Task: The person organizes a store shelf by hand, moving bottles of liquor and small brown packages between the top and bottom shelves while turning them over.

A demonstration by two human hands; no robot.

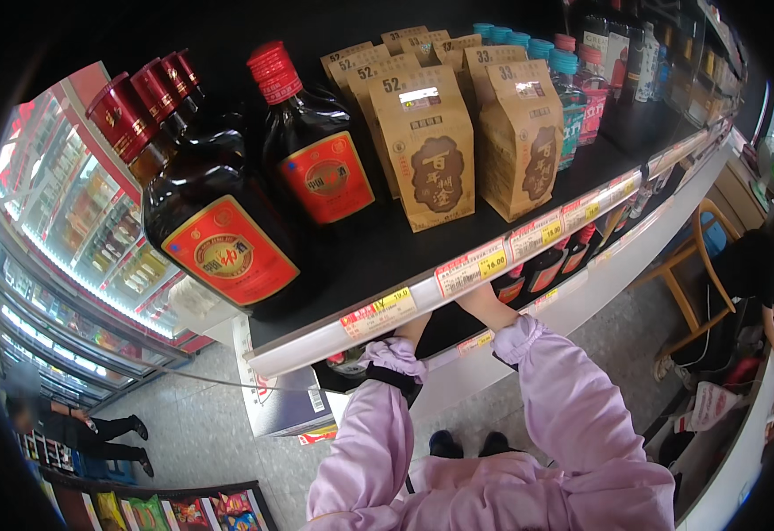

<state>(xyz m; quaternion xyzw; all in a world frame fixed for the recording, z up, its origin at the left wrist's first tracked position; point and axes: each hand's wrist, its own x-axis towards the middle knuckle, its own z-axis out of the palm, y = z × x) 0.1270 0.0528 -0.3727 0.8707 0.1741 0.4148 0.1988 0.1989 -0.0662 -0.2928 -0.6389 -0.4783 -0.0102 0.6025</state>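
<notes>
Both arms, in lilac sleeves, reach beneath the black upper shelf and over the lower shelf. Of my left hand only the wrist area shows; the shelf's front edge hides the rest. My right hand also disappears under that edge, beside dark bottles with red labels on the lower level. Whether either hand holds something is hidden. Above them stand dark liquor bottles with red labels and brown paper-wrapped packages. Price tags run along the edge.
Small bottles with blue caps stand farther right on the upper shelf. A cardboard box sits at the shelf's left end. Glass-door drink coolers line the left. A person stands there; another person is near a wooden chair. Snack bags lie lower left.
</notes>
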